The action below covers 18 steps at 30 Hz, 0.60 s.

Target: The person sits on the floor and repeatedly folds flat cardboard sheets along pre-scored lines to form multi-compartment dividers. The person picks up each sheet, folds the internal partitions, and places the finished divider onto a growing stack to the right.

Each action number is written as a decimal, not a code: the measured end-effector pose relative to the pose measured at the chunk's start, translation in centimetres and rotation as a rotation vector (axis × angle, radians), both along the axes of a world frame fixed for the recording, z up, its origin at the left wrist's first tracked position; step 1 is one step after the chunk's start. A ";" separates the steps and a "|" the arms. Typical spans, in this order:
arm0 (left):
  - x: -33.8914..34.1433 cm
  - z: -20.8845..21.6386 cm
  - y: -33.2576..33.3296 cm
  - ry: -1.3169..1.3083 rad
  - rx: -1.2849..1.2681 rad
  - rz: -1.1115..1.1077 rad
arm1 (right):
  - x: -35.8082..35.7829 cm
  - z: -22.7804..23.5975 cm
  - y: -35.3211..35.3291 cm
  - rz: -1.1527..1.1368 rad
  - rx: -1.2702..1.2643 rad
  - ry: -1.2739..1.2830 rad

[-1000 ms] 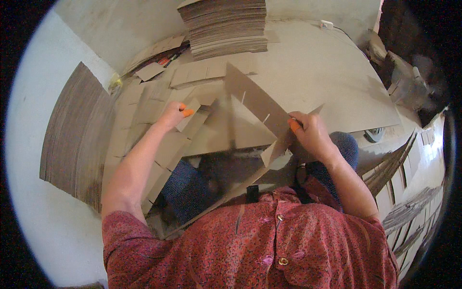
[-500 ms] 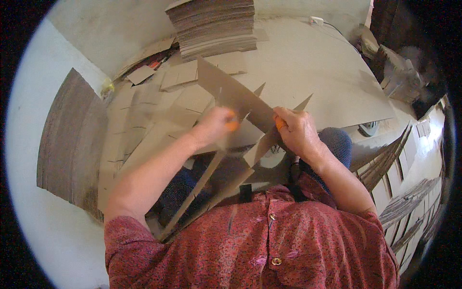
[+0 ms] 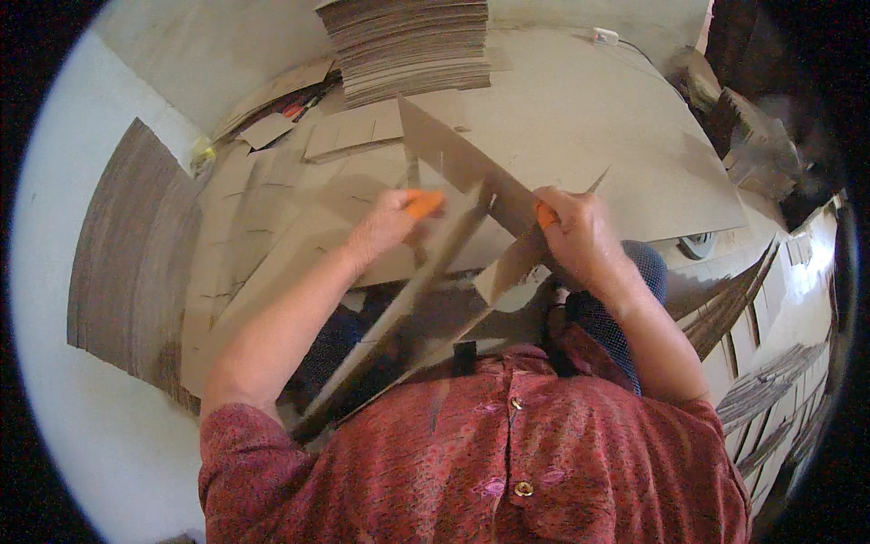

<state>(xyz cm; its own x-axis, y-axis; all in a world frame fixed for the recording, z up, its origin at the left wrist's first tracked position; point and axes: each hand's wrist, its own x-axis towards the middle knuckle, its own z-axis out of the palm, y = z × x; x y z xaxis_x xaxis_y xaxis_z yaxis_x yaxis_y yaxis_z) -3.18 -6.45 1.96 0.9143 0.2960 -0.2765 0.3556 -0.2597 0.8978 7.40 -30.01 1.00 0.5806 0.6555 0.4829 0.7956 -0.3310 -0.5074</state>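
My right hand (image 3: 580,227) is closed on a crossed cardboard divider, its thumb wearing an orange finger cover. The divider's broad brown strip (image 3: 462,165) slants up to the left and has narrow slots. Shorter cardboard pieces cross it near the right hand. A long cardboard strip (image 3: 412,276) runs from beside my left forearm up to the broad strip's edge. My left hand (image 3: 394,222), also with an orange finger cover, is pinched at the left of the divider. A thin, blurred cardboard strip seen edge-on shows above and below its fingers.
Under the work lies a large cardboard sheet (image 3: 625,118). A tall stack of cardboard (image 3: 408,50) stands at the back, another stack (image 3: 127,263) leans at the left wall. Flat slotted pieces (image 3: 349,136) lie ahead. Cardboard dividers (image 3: 770,381) are piled at the right.
My left hand has drawn slightly left, away from the divider. The long strip's upper end has moved up and right to the broad strip. My right hand keeps its grip.
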 end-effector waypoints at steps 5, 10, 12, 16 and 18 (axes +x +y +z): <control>-3.0 -8.4 8.0 -0.116 1.256 0.024 | 0.6 0.0 1.6 -0.056 -0.389 0.026; -4.9 -8.7 11.1 0.383 1.279 0.013 | 1.0 -0.5 2.9 0.053 -0.425 0.035; -5.2 -8.9 12.8 0.405 1.153 0.019 | 1.4 -1.3 3.5 0.069 -0.405 -0.029; -6.6 -8.7 15.9 0.175 1.206 0.111 | 0.9 -1.3 3.2 0.033 -0.472 0.014; -5.3 -6.8 15.3 0.299 1.110 0.137 | 1.0 -1.7 2.0 0.047 -0.368 0.041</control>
